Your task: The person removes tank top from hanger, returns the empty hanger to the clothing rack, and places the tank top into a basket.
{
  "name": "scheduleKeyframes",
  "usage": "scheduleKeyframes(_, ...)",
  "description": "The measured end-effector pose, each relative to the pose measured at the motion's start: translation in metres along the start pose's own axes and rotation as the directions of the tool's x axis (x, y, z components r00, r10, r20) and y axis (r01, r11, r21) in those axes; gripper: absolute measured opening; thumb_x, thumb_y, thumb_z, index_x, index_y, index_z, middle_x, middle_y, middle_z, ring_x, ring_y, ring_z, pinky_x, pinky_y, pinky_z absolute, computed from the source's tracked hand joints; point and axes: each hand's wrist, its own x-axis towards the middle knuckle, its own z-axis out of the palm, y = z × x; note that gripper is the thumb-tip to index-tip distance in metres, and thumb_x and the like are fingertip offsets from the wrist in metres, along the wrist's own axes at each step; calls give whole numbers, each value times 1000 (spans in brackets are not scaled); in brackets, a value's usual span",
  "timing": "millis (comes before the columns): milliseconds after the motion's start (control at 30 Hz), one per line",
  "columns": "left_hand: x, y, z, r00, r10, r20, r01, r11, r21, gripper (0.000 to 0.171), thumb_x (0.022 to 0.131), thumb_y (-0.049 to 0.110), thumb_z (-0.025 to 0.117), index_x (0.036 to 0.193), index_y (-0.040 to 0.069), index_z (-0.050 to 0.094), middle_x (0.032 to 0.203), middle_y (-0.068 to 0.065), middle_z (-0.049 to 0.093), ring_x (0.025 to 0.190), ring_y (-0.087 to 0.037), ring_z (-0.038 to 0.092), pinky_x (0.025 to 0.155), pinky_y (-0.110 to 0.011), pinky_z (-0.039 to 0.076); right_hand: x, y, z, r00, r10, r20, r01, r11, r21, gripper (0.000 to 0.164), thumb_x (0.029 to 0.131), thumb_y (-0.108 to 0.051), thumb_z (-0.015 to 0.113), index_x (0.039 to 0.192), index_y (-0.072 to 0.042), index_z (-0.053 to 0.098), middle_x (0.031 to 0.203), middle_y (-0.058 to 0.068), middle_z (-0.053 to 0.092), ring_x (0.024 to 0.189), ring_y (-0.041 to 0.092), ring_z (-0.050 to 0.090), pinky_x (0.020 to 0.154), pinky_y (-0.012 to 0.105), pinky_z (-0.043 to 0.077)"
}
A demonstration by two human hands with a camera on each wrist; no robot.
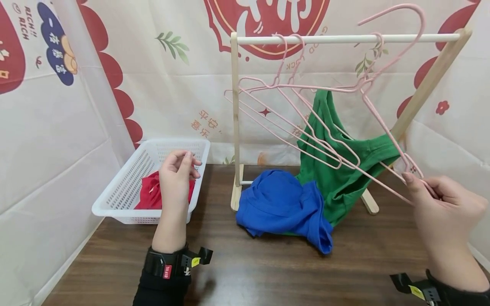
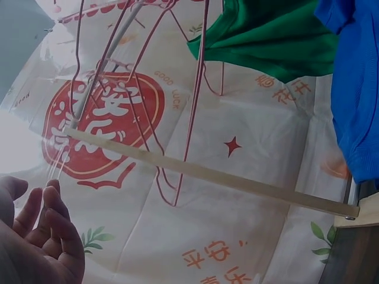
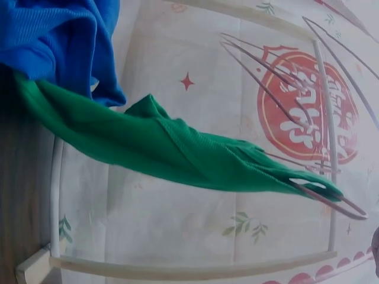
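Observation:
In the head view my right hand [image 1: 445, 208] grips one end of a pink clothes hanger [image 1: 421, 22]. That hanger slants in front of the rack, its hook above the rail. My left hand [image 1: 178, 168] is over the white basket [image 1: 101, 208], fingers loosely bent and nothing held. Behind the gripped hanger, a green sleeveless top [image 1: 333, 178] hangs from another pink hanger. A blue garment [image 1: 281, 202] lies bunched against its lower part. The right wrist view shows the green top [image 3: 177, 154] stretched sideways, with only a sliver of my right hand at the edge.
A rack with wooden posts [image 1: 235, 114] and a white rail [image 1: 329, 39] stands at the back of the brown table [image 1: 229, 263]. More pink hangers hang from the rail. Red cloth [image 1: 151, 193] lies in the basket. A printed fabric backdrop [image 1: 164, 106] encloses the back and sides.

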Motion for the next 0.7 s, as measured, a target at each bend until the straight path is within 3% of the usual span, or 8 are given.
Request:
scheduleKeyframes(133, -1, 0, 3, 1000, -1, 25, 0, 1000, 29, 23, 87, 28, 58, 94, 6, 58, 75, -8, 63, 53, -23, 53, 50, -24, 47, 3, 7, -9, 999, 34, 12, -33, 999, -22, 26, 69, -4, 73, 56, 11, 56, 45, -14, 42, 43, -3, 28, 43, 9, 18)
scheduleKeyframes(233, -3, 1, 5, 999, -17, 34, 16, 999, 29, 22, 87, 27, 59, 94, 6, 59, 75, -8, 62, 53, -24, 52, 50, -24, 46, 4, 14, -19, 992, 107, 60, -101, 989, -104, 27, 73, -7, 72, 61, 11, 56, 45, -12, 38, 42, -1, 26, 39, 13, 16)
scheduleKeyframes(400, -5, 0, 6, 998, -30, 49, 27, 998, 52, 21, 86, 26, 59, 95, 7, 59, 75, -11, 62, 54, -26, 52, 50, -25, 46, 6, 23, -34, 956, 286, 58, -261, 928, -266, 29, 78, -17, 69, 68, 7, 57, 47, -11, 35, 42, 3, 25, 37, 18, 15)
scheduleKeyframes(500, -5, -1, 8, 995, -40, 86, 33, 996, 88, 18, 87, 24, 58, 94, 7, 59, 74, -8, 62, 54, -27, 52, 50, -26, 47, 8, 29, -40, 946, 322, 15, -304, 907, -292, 22, 79, -20, 69, 64, -9, 58, 49, -15, 37, 44, 3, 25, 38, 17, 16)
scheduleKeyframes(633, -7, 5, 11, 984, -73, 165, 54, 992, 112, 16, 87, 17, 57, 94, 3, 57, 73, -10, 62, 54, -30, 53, 50, -24, 46, 12, 37, -49, 956, 293, -5, -282, 914, -292, 21, 79, -19, 68, 66, -27, 55, 53, -21, 38, 46, 0, 26, 41, 14, 16)
scheduleKeyframes(700, -9, 12, 13, 978, -83, 193, 60, 991, 121, 15, 87, 13, 56, 94, -1, 56, 73, -14, 62, 56, -33, 52, 50, -23, 46, 13, 41, -52, 961, 275, -4, -264, 919, -292, 22, 80, -18, 68, 68, -31, 55, 56, -22, 38, 48, 0, 26, 42, 13, 17)
